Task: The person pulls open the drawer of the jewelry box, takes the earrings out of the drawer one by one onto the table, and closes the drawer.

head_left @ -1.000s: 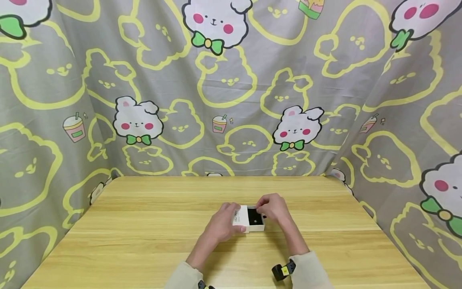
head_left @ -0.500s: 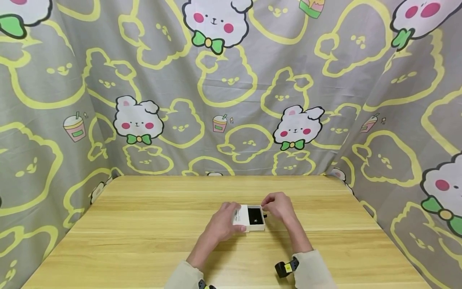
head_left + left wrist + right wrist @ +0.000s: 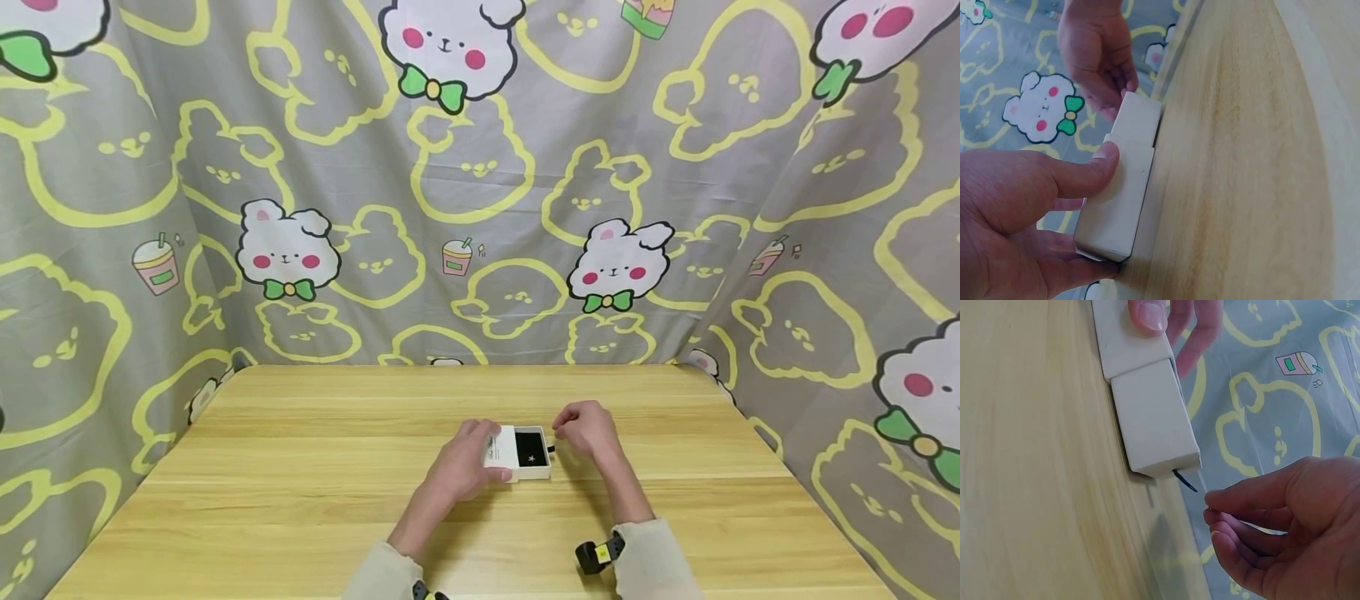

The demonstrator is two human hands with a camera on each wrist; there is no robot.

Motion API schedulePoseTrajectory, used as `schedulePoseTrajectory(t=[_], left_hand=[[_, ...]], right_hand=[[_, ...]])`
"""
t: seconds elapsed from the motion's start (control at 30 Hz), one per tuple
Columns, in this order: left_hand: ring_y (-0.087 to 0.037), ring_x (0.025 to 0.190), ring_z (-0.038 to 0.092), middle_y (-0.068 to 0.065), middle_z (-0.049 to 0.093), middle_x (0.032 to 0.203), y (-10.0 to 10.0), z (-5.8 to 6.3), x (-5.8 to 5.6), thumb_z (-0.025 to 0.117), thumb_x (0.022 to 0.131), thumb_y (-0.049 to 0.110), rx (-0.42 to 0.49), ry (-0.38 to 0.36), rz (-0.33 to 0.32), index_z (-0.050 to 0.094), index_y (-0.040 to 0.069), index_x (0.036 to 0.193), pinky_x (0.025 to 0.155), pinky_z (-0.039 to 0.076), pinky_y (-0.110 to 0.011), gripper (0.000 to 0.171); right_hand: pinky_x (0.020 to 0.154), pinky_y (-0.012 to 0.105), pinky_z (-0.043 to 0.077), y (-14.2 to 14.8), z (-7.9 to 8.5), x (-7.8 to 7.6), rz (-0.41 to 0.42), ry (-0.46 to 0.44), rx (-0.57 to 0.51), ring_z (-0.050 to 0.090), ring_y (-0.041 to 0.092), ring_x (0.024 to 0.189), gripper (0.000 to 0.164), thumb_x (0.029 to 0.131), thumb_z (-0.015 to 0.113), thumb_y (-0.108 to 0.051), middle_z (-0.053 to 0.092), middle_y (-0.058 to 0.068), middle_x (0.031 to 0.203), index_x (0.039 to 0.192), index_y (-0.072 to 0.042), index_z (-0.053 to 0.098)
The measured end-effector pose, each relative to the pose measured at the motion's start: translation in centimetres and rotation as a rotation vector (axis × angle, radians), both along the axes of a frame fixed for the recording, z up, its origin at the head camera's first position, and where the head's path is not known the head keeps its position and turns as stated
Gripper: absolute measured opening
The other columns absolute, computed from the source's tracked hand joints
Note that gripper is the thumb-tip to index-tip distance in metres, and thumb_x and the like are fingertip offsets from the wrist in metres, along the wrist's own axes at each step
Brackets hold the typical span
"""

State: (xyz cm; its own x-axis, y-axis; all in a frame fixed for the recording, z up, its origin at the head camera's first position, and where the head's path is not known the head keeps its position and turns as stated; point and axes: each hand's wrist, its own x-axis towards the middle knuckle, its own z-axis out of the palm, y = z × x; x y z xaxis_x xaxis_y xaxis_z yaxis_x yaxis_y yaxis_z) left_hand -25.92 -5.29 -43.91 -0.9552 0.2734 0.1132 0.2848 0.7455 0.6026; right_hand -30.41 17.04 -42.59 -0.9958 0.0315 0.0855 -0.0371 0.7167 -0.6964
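My left hand grips the white sleeve of a small drawer box on the table, its thumb along the near side. The box's white tray sticks out to the right, lined with a black pad. On the pad lies a small silver star-shaped piece. A short black ribbon tab hangs from the tray's end. Just right of the tray, my right hand is raised, thumb and forefinger pinched together on a tiny thing, mostly hidden by the fingertips.
The box stands on a wooden table. Behind and at both sides hangs a grey patterned curtain. A black wrist camera sits at the right sleeve.
My right hand has moved from over the black pad to the right, off the tray, fingertips still pinched. The left hand and the box have stayed in place.
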Motion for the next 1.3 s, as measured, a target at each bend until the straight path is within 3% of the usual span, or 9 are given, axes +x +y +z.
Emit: schedulePoseTrajectory(t=[0.3, 0.5, 0.7, 0.97, 1.3], left_hand=[[-0.029, 0.101, 0.061, -0.018, 0.055, 0.136, -0.1, 0.0, 0.1, 0.087, 0.079, 0.027, 0.001, -0.007, 0.001, 0.056, 0.007, 0.136, 0.090, 0.053, -0.050, 0.068], [-0.037, 0.111, 0.062, -0.019, 0.054, 0.139, -0.2, 0.0, 0.0, 0.086, 0.080, 0.029, -0.006, -0.007, -0.004, 0.055, 0.007, 0.138, 0.097, 0.051, -0.054, 0.069], [-0.037, 0.110, 0.062, -0.019, 0.054, 0.138, -0.2, -0.1, 0.0, 0.086, 0.080, 0.029, -0.008, -0.007, -0.003, 0.056, 0.007, 0.137, 0.097, 0.051, -0.054, 0.069], [-0.038, 0.110, 0.062, -0.019, 0.053, 0.140, -0.1, 0.1, 0.1, 0.085, 0.080, 0.029, -0.005, -0.021, 0.001, 0.055, 0.008, 0.138, 0.096, 0.052, -0.054, 0.069], [-0.036, 0.109, 0.062, -0.018, 0.053, 0.140, -0.1, 0.2, 0.1, 0.085, 0.080, 0.029, -0.009, -0.017, 0.000, 0.055, 0.008, 0.138, 0.096, 0.052, -0.053, 0.069]], right_hand=[[0.068, 0.034, 0.049, 0.4, -0.2, 0.1, 0.007, 0.026, 0.045, 0.062, 0.021, 0.074, 0.009, 0.072, 0.070, -0.001, 0.072, 0.002, 0.075, 0.076, -0.007, 0.076], [0.069, 0.036, 0.050, 0.8, -0.1, 0.0, -0.009, -0.018, 0.060, 0.063, 0.025, 0.080, 0.008, 0.077, 0.070, -0.002, 0.072, 0.005, 0.081, 0.080, -0.007, 0.076], [0.067, 0.033, 0.048, 1.3, -0.4, -0.1, -0.036, -0.053, 0.046, 0.063, 0.027, 0.084, 0.010, 0.077, 0.069, -0.003, 0.073, 0.007, 0.085, 0.081, -0.008, 0.076], [0.058, 0.029, 0.044, 2.1, -0.7, -0.2, -0.055, -0.113, 0.002, 0.058, 0.022, 0.072, 0.010, 0.082, 0.068, -0.001, 0.072, 0.009, 0.087, 0.088, -0.004, 0.075], [0.061, 0.030, 0.043, 2.5, -0.9, -0.3, -0.064, -0.105, 0.018, 0.058, 0.025, 0.077, 0.008, 0.079, 0.071, -0.003, 0.073, 0.009, 0.086, 0.085, -0.005, 0.076]])
